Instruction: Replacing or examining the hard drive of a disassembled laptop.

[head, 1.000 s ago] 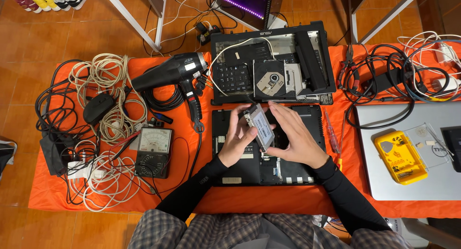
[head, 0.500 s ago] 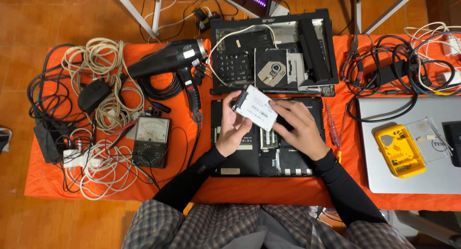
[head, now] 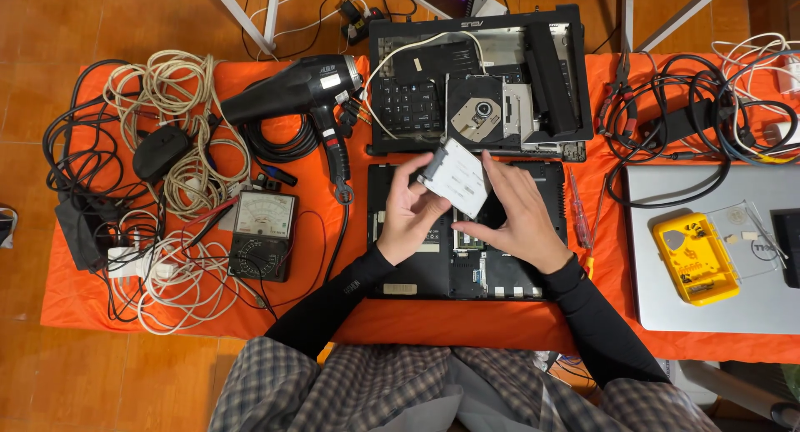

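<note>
Both hands hold a flat white drive (head: pixel 457 176) tilted above an opened black laptop base (head: pixel 542 257) at the middle of the orange counter (head: pixel 300 307). The left hand (head: pixel 408 215) grips the drive's left end, fingers curled round its edge; the right hand (head: pixel 521 219) closes on its near right side, thumb underneath and fingers spread over the top.

Just beyond the base lies a second stripped laptop shell (head: pixel 475 82) with an optical disc unit (head: pixel 479 115) and a white cable showing inside. To the left of it rests a black heat gun (head: pixel 292 90), and nearer, an analogue meter (head: pixel 264 232). Further left is a heap of white and black cables (head: pixel 158 165).

Right of the base, a red-handled screwdriver (head: pixel 579 215) lies on the cloth. At the far right, a silver laptop (head: pixel 708 299) carries a yellow case (head: pixel 694 257), with more black cables (head: pixel 692 115) beyond it.
</note>
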